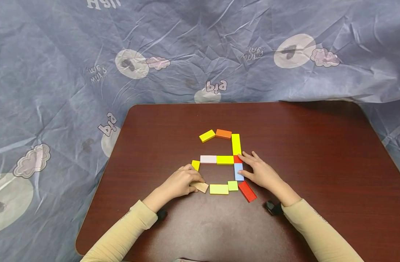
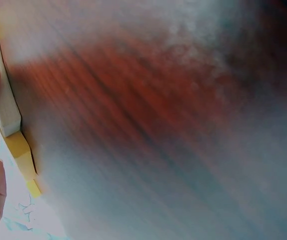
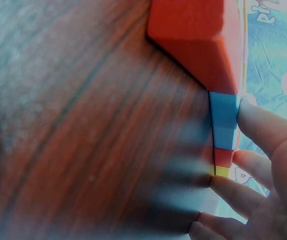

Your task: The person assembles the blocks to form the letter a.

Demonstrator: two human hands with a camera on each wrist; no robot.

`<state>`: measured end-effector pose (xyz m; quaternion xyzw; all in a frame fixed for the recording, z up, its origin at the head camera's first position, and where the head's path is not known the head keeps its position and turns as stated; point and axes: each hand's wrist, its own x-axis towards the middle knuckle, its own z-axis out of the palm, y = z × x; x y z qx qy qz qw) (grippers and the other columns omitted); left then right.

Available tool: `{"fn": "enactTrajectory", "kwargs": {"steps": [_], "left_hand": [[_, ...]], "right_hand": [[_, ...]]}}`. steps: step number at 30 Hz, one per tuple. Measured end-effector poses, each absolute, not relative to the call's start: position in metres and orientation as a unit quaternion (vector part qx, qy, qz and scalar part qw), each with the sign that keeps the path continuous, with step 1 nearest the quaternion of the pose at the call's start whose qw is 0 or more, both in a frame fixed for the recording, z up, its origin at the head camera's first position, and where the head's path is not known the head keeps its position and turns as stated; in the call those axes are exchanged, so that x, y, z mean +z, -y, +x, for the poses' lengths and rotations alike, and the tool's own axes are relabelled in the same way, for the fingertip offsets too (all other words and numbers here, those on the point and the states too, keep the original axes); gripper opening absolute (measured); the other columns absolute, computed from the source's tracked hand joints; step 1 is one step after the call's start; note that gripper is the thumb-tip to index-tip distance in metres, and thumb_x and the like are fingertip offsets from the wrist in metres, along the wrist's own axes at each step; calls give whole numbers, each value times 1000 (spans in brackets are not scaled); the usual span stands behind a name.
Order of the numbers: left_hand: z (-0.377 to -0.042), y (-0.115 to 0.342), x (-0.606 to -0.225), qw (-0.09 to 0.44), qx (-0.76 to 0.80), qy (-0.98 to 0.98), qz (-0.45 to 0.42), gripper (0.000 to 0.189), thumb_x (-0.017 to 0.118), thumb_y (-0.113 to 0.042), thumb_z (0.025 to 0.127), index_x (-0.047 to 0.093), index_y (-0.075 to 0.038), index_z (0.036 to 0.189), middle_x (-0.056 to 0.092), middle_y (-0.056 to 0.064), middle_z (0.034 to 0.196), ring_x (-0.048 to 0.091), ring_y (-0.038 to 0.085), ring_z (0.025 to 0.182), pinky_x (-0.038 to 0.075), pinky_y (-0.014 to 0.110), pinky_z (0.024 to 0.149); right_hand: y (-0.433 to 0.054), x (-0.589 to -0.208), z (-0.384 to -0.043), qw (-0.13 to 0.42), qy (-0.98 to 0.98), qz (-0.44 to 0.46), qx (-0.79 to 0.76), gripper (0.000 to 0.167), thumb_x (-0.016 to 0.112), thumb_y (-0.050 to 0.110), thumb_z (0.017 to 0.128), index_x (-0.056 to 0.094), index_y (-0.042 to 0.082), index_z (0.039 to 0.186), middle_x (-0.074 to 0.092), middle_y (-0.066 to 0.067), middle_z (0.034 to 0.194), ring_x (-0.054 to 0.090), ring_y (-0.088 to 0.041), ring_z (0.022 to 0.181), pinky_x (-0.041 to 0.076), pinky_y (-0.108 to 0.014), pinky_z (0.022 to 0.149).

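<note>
Between thumb and fingers, my left hand (image 1: 183, 180) pinches a plain wooden block (image 1: 201, 187) at the lower left of a flat outline of coloured blocks. In the left wrist view the thumb presses that pale block's (image 2: 6, 100) side. My right hand (image 1: 260, 173) spreads loosely at the outline's right side. Its thumb touches a blue block (image 1: 239, 171), and a fingertip rests at a small red block (image 1: 237, 159). Beside the left fingers lies a yellow block (image 1: 195, 165), partly covered. A pale yellow block (image 1: 219, 189) and a small green block (image 1: 232, 186) form the bottom edge.
A white block (image 1: 208, 159) and a yellow one (image 1: 224, 160) make the middle row. Above are a tilted yellow block (image 1: 207, 136), an orange block (image 1: 223, 134) and an upright yellow block (image 1: 236, 144). A red block (image 1: 247, 191) slants at lower right. All lie on a brown table (image 1: 318, 153).
</note>
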<state>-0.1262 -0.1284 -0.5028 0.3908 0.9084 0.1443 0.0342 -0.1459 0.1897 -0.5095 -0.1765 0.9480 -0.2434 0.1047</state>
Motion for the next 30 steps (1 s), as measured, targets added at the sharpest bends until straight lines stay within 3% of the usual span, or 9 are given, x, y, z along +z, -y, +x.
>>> {"fn": "enactTrajectory", "kwargs": {"steps": [30], "left_hand": [[-127, 127, -502, 56, 187, -901, 387, 32, 84, -18, 76, 76, -22, 107, 73, -11, 105, 56, 11, 101, 46, 31, 90]], "right_hand": [[-189, -510, -146, 102, -948, -176, -244, 66, 70, 32, 91, 46, 9, 147, 39, -19, 154, 26, -51, 143, 37, -67, 102]]}}
